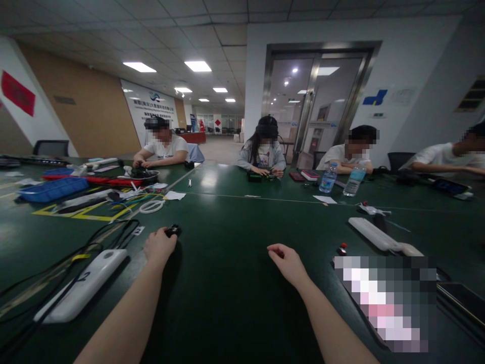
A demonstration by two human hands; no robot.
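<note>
My left hand (161,246) is closed around a small black object (173,230) with a few shiny spots, on or just above the green table (223,283). Its exact kind is too small to tell. To the right, my right hand (287,262) is over the table with its fingers curled in and pressed together. Nothing shows at its fingertips, and it is apart from the left hand. Left of my left hand are a white power strip (85,288) marked 2 and black cables (91,242) with a numbered tag.
A blue tray (53,189), coiled white cable (151,206) and loose wires lie at the left. On the right are a white power strip (373,233), a blurred-out phone-like slab (366,313) and two water bottles (328,178). Several people sit along the far side.
</note>
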